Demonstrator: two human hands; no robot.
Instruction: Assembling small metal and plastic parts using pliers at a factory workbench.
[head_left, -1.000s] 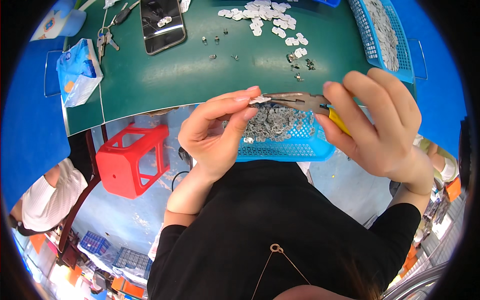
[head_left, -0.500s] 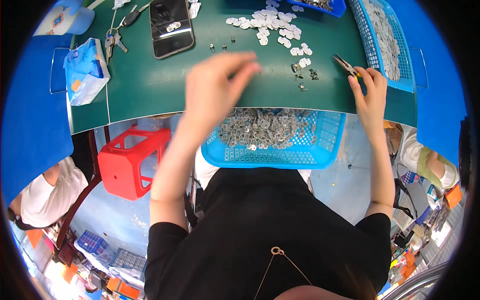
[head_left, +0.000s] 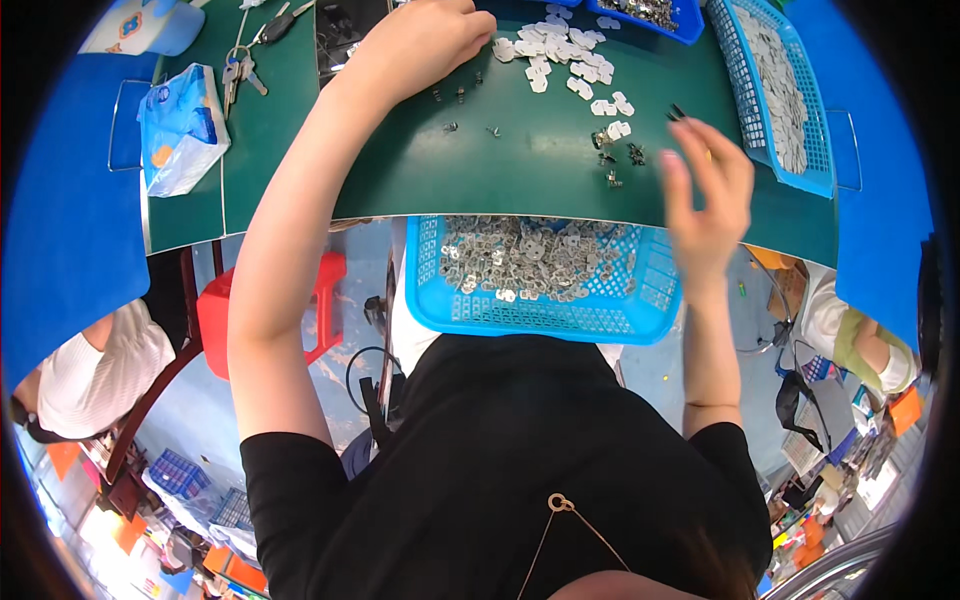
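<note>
My left hand (head_left: 422, 45) reaches to the far side of the green table (head_left: 300, 185), its fingers curled together beside a pile of white flat pieces (head_left: 555, 42). Whatever sits in its fingertips is hidden. My right hand (head_left: 708, 195), smeared by motion, is closed around small pliers; only their dark tips (head_left: 677, 113) and a bit of yellow handle show. Left of it lie several small metal parts (head_left: 613, 179). More small metal parts (head_left: 461, 95) are scattered near my left wrist. A phone (head_left: 335, 45) is partly covered by my left forearm.
A blue basket (head_left: 540, 322) of metal pieces sits at the table's near edge, above my lap. Another blue basket (head_left: 815, 165) with white pieces stands at right. A tissue pack (head_left: 183, 130) and keys (head_left: 240, 72) lie at left. A red stool (head_left: 215, 320) stands below.
My left hand has moved away from me to the far side, and two small metal parts show where it was. My right hand has shifted left and nearer, hiding more of the pliers.
</note>
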